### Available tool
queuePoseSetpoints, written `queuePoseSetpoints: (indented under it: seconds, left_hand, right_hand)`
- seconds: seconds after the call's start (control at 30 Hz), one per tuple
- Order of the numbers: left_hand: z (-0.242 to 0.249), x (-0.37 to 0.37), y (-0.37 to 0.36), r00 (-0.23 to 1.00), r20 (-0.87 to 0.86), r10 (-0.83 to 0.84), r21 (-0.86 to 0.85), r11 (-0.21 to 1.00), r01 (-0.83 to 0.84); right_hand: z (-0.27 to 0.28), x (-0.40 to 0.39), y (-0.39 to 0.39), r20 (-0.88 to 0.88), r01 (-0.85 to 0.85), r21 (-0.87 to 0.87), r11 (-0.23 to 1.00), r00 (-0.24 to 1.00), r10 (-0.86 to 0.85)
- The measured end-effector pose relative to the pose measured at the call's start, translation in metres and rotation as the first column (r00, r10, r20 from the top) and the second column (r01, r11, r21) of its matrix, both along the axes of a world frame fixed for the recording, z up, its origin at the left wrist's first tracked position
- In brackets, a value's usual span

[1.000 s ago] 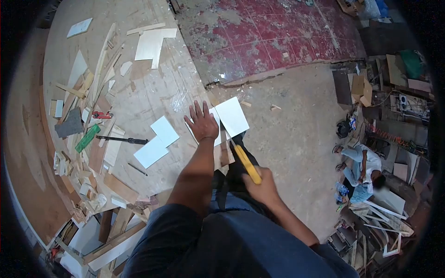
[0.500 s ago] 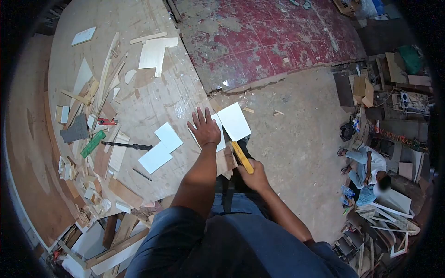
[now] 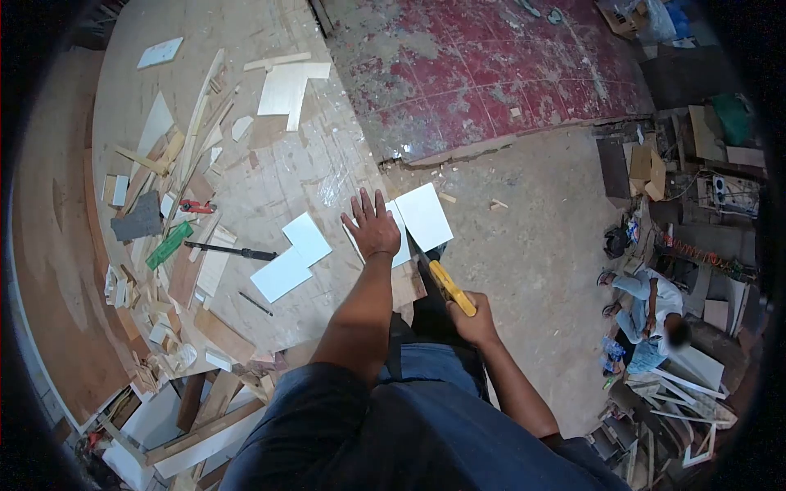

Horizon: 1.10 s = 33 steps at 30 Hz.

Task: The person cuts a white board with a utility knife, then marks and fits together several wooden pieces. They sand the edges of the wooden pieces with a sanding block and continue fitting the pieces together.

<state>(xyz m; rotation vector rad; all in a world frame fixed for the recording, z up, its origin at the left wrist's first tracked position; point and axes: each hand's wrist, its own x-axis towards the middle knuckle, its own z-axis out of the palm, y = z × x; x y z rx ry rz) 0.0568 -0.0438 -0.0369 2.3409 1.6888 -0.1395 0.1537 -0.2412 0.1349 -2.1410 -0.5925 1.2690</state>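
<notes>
My left hand (image 3: 377, 227) lies flat with fingers spread on a white board (image 3: 401, 253), pressing it against the workbench near its right edge. A slit parts this board from a white piece (image 3: 425, 217) that juts out past the bench edge. In my right hand (image 3: 476, 320) is the yellow handle of a handsaw (image 3: 449, 286). Its dark, narrow blade runs up into the near end of the slit. Left of my left hand rests a stepped white board piece (image 3: 291, 259). A dark pencil-like stick (image 3: 256, 304) lies below that piece.
Wood offcuts (image 3: 187, 278), a green block (image 3: 169, 245) and a red tool (image 3: 197, 207) clutter the bench's left side. A long black tool (image 3: 231, 250) points toward the stepped piece. At the right, a person (image 3: 655, 311) sits low beside scrap frames. Cardboard (image 3: 647, 169) stands behind.
My right hand has drawn the handsaw back, down and to the right, so more blade shows below the slit. My left hand stays on the board. The whole view has shifted slightly.
</notes>
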Motion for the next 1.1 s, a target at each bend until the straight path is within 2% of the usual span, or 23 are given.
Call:
queuePoseSetpoints:
  seconds: [0.13,0.17,0.2,0.27,0.3,0.33,0.4,0.43,0.5,0.57,0.67,0.73,0.83,1.1]
  left_hand:
    - [0.008,0.002,0.000,1.000,0.010,-0.017,0.020,1.000,0.017]
    - [0.009,0.002,-0.001,0.996,0.078,-0.038,0.122,0.992,0.028]
    - [0.008,0.004,0.006,0.996,0.082,-0.043,0.135,0.990,0.032]
    - [0.005,0.001,0.016,0.943,0.234,-0.237,0.117,0.970,0.215]
    - [0.009,0.004,0.025,0.886,0.317,-0.338,0.215,0.936,0.280]
    - [0.015,0.008,0.032,0.887,0.313,-0.340,0.216,0.935,0.282]
    - [0.018,0.019,0.044,0.880,0.241,-0.410,0.065,0.911,0.406]
    - [0.014,0.024,0.048,0.856,0.220,-0.469,0.156,0.882,0.444]
    - [0.011,0.027,0.048,0.859,0.201,-0.471,0.136,0.882,0.452]
    - [0.008,0.028,0.050,0.864,0.182,-0.469,0.111,0.883,0.456]
    - [0.000,0.028,0.053,0.825,0.259,-0.502,0.070,0.862,0.502]
    - [0.005,0.029,0.056,0.851,0.211,-0.480,-0.076,0.860,0.504]
    - [0.009,0.031,0.060,0.861,0.188,-0.472,-0.152,0.852,0.500]
    - [0.010,0.031,0.063,0.868,0.213,-0.448,-0.164,0.860,0.484]
  right_hand:
    - [0.005,-0.016,0.002,0.120,-0.049,0.070,0.996,0.992,0.040]
    - [0.005,-0.019,0.002,0.124,-0.049,0.098,0.994,0.992,0.037]
    - [0.007,-0.022,0.004,0.125,-0.047,0.123,0.991,0.992,0.032]
    - [0.009,-0.022,0.006,0.114,-0.060,0.137,0.989,0.992,0.044]
    - [0.013,-0.022,0.006,0.107,-0.062,0.111,0.992,0.993,0.051]
    - [0.018,-0.022,0.009,0.102,-0.066,0.087,0.994,0.993,0.057]
    - [0.024,-0.021,0.012,0.085,-0.038,0.104,0.994,0.996,0.029]
    - [0.025,-0.020,0.014,0.080,-0.042,0.107,0.993,0.996,0.033]
    - [0.025,-0.019,0.019,0.113,-0.065,0.103,0.993,0.992,0.053]
    - [0.027,-0.017,0.026,0.075,-0.064,0.063,0.996,0.995,0.059]
    - [0.034,-0.013,0.036,0.033,-0.074,0.013,0.997,0.997,0.074]
    - [0.035,-0.012,0.040,0.027,-0.086,-0.001,0.996,0.996,0.086]
    - [0.039,-0.010,0.044,0.038,-0.081,0.009,0.997,0.996,0.081]
    - [0.075,-0.012,0.054,0.034,-0.100,-0.117,0.988,0.994,0.105]
